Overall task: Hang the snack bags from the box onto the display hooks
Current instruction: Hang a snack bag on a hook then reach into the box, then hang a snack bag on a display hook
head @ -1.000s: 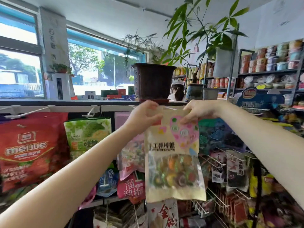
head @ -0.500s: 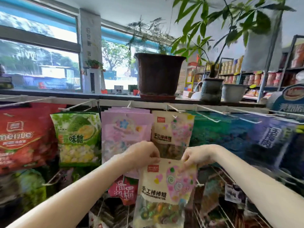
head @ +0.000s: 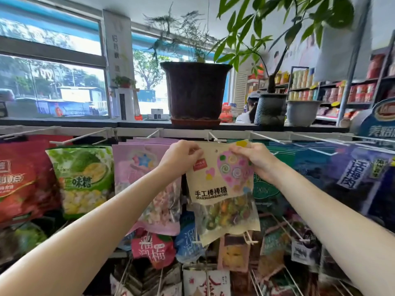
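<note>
Lollipop bag (head: 222, 189), cream with a pink heart print and a clear lower window showing coloured sweets, is held up at the top row of the display rack. The left hand (head: 181, 157) pinches its top left corner and the right hand (head: 252, 157) pinches its top right corner. Its small hang hole sits just below the tip of a white display hook (head: 215, 137). To the left hang a pink candy bag (head: 136, 167) and a green durian candy bag (head: 83, 178). A dark brown plant pot (head: 194, 90) stands on the ledge above.
</note>
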The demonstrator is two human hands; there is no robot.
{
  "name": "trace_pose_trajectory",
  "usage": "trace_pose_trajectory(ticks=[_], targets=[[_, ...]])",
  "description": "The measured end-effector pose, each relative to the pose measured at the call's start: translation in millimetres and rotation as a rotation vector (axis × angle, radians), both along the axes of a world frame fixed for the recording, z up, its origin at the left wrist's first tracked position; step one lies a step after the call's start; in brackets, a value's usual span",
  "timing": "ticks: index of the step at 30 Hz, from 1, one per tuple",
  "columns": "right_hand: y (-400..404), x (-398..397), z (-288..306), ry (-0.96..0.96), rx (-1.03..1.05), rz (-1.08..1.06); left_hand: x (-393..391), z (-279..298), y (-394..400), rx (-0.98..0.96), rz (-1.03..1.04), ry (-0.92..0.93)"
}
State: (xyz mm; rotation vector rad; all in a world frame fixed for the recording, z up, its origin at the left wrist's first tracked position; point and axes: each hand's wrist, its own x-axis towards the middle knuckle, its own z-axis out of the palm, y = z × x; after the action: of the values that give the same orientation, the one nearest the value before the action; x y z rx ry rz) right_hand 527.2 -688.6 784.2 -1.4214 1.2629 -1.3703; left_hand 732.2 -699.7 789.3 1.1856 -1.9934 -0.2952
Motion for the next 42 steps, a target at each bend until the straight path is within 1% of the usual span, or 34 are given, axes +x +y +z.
trace_pose_trajectory(ticks=[4,7,9,11,12,14,15,18,20,23,26,28,30,32,35,38,40,42], targets=[[-12,5,-4,0.022,-0.029,-0.125,-7,-1,-12,0.062,0.054,0.023],[-18,7,-6,-0.010,-0.056,-0.175,-11,-1,-21,0.074,0.091,0.071],[-22,6,-9,-0.030,-0.062,-0.205,-15,0,-26,0.063,0.112,0.035],[-28,7,-15,-0.009,-0.057,-0.252,-19,-3,-29,0.039,0.140,-0.036],[-31,9,-18,0.001,-0.059,-0.284,-21,-6,-30,0.023,0.151,-0.040],[-37,14,-23,0.037,-0.074,-0.371,-25,-13,-29,-0.030,0.151,-0.033],[-37,16,-24,0.098,-0.086,-0.423,-26,-17,-27,-0.063,0.137,-0.053],[-36,22,-24,0.287,-0.121,-0.539,-22,-30,-23,-0.202,0.048,-0.156],[-35,25,-26,0.356,-0.132,-0.594,-14,-39,-21,-0.329,0.002,-0.230],[-33,34,-35,0.406,-0.133,-0.663,4,-51,-13,-0.454,-0.061,-0.352],[-25,44,-49,0.390,-0.053,-0.700,24,-63,-6,-0.555,-0.137,-0.517],[-15,50,-59,0.375,0.101,-0.707,37,-71,-2,-0.621,-0.174,-0.608],[-1,57,-71,0.362,0.246,-0.677,51,-82,1,-0.656,-0.220,-0.654],[12,67,-78,0.363,0.315,-0.663,67,-94,4,-0.657,-0.247,-0.688],[31,93,-92,0.382,0.368,-0.659,97,-117,15,-0.567,-0.316,-0.694],[56,137,-126,0.395,0.369,-0.662,137,-152,33,-0.450,-0.403,-0.682],[73,180,-163,0.486,0.434,-0.613,167,-185,46,-0.406,-0.428,-0.693],[90,226,-203,0.654,0.561,-0.442,197,-220,62,-0.257,-0.461,-0.748]])
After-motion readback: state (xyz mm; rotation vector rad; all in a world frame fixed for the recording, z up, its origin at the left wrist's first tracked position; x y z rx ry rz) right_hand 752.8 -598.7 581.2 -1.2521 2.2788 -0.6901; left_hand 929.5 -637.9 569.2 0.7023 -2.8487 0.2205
